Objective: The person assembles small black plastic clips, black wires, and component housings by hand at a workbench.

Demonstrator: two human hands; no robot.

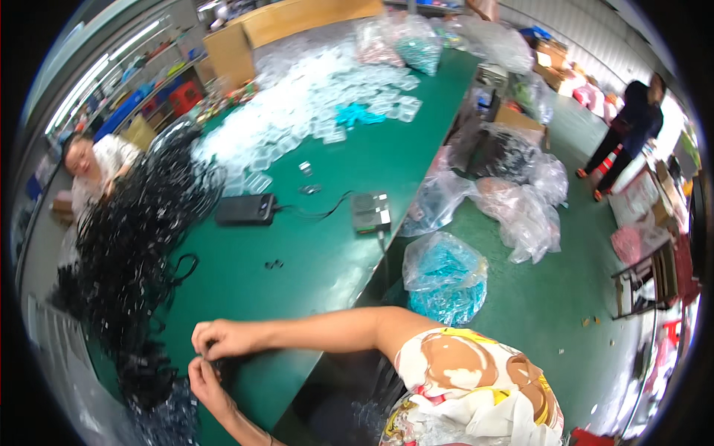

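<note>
My right hand reaches in from the right, its thumb and fingers pinched together over the green table. Just below it, my left hand comes up from the lower edge with its fingertips close against the right ones. Something small and dark shows between the two sets of fingertips; its kind is hidden. Beside both hands, to the left, lies a large heap of black straps or cords. Two small black pieces rest on the table beyond my hands.
A black box-shaped device is cabled to a grey box near the table edge. Clear plastic cases are heaped farther back, with blue pieces among them. Filled bags stand on the floor. One person sits left; another stands right.
</note>
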